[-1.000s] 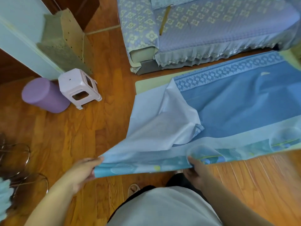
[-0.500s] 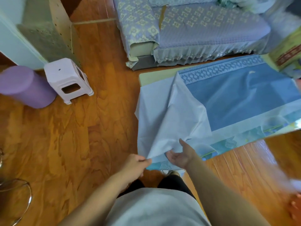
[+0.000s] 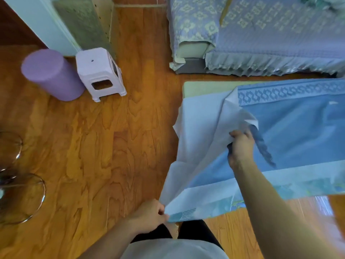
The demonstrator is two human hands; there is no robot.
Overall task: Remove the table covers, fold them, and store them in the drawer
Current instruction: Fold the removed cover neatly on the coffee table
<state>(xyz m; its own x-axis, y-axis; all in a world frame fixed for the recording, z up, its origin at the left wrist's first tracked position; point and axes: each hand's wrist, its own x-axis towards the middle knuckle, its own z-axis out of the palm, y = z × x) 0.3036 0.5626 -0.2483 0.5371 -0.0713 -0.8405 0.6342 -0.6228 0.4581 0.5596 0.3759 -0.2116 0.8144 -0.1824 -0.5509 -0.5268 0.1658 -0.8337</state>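
Note:
A blue table cover (image 3: 298, 131) with a patterned border and a pale underside lies over a low table (image 3: 201, 87) at the right. Its left end is folded back, pale side up. My left hand (image 3: 149, 214) pinches the near corner of the cover, just in front of my legs. Farther out over the table, my right hand (image 3: 240, 146) grips the folded-back far corner, with the patterned border hanging from it. A second patterned cloth layer (image 3: 280, 189) shows along the near edge. No drawer is in view.
A sofa (image 3: 261, 30) with a lilac patterned cover stands beyond the table. A white plastic stool (image 3: 100, 71) and a purple cylinder (image 3: 50, 73) sit on the wooden floor at the left. Chrome rings of a chair base (image 3: 24, 199) lie at the far left.
My right hand has let go of the near edge and reached forward to grip the folded-back far corner. My left hand keeps pinching the near corner, now closer to my legs.

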